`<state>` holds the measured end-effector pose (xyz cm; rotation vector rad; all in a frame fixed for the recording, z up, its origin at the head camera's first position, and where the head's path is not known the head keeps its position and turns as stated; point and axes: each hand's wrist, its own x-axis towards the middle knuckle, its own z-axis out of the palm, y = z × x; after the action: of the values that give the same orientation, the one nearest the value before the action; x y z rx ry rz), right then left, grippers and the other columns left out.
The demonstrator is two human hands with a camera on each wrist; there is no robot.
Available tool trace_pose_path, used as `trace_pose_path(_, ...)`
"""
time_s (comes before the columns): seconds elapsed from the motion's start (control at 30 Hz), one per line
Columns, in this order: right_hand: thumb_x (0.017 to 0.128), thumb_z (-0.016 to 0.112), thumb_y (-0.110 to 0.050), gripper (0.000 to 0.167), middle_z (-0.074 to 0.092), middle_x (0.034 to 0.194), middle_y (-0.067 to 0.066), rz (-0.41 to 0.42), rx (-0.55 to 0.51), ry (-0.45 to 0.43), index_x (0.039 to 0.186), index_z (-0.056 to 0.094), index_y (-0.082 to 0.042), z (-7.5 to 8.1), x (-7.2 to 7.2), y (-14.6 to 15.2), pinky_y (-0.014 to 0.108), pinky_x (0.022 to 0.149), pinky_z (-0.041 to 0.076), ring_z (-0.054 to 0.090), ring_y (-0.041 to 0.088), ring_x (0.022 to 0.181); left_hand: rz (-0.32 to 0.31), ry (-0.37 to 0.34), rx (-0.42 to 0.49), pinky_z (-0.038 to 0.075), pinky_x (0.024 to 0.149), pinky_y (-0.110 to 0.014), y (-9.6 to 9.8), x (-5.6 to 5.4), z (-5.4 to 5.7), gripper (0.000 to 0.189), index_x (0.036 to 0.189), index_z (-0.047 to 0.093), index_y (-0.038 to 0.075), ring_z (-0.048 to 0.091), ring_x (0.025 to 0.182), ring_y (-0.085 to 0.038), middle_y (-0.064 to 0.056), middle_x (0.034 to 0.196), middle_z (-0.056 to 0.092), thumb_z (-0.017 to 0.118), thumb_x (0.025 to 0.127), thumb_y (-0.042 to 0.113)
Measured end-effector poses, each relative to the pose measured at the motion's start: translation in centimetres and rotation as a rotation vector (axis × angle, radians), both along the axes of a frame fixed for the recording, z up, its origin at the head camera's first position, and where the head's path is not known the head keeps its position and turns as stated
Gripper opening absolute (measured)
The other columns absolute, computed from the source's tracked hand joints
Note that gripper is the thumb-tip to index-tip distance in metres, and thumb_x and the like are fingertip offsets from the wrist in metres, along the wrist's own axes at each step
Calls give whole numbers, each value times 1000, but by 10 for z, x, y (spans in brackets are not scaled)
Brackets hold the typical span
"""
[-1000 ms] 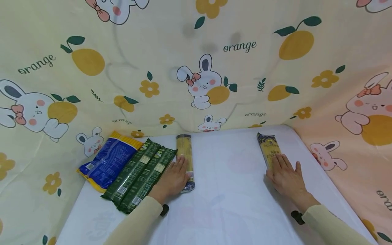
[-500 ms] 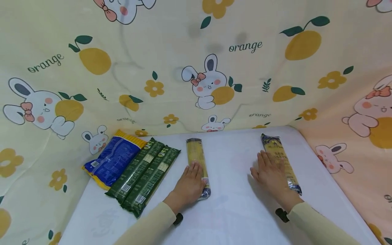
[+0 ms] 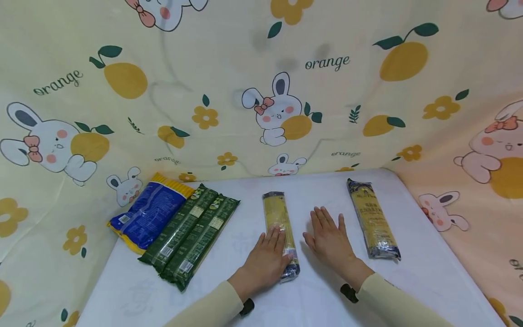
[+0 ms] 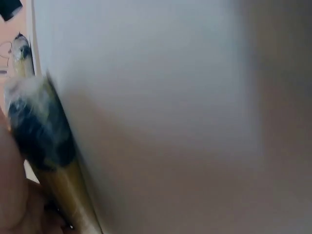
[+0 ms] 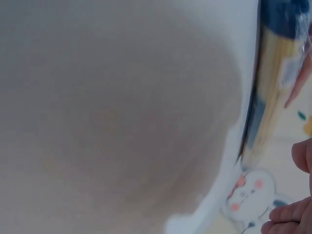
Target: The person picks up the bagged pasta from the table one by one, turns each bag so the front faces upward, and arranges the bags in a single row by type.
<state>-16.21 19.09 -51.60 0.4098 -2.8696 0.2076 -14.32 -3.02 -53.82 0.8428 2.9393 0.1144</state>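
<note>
The left hand (image 3: 263, 263) lay over a yellow spaghetti packet (image 3: 274, 209), its fingers straight along the top — whether the thumb hooked the edge was hard to tell, the left wrist view being blurred. Right of those fingers, the right hand (image 3: 332, 243) held nothing, its fingers straight too; a second yellow spaghetti packet (image 3: 372, 215) lay to their right. The likeliest trouble seemed a lopsided press: slick film could have slid under flat fingers and twisted the packet, or hard pressure snapped the strands. Both were long, slim and glossy, with dark blue ends. Left of the left fingers lay two dark-green packets (image 3: 202, 240) and a broader blue-and-yellow bag (image 3: 150, 211) — all on a white surface (image 3: 304, 302).
</note>
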Motion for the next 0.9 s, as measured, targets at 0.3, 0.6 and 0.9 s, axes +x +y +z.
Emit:
trace_pose_path(0.3,104,65,-38,64,50,159,21,135,17,-18,151,52,4,-4,30,-26,71,118,32,44,38,151,-91,-91,6,26,129,-50,-21,1,14,86,168,18,3,16,164,-30,-18,176,17,31,109,64)
trace_pose_path(0.6,108,55,-46,68,45,164,16,271,75,-156,156,47,0,-8,52,-43,66,119,35,40,35,154,-112,-296,19,21,127,-62,-39,2,33,98,170,20,11,12,165,-23,-7,178,12,34,100,79)
trace_pose_path(0.9,108,49,-56,70,47,164,9,283,185,-160,157,50,-6,-10,60,-44,60,122,34,42,27,154,-129,-2,59,54,103,-43,-33,-43,45,39,131,72,15,66,123,-23,-2,130,74,45,114,37)
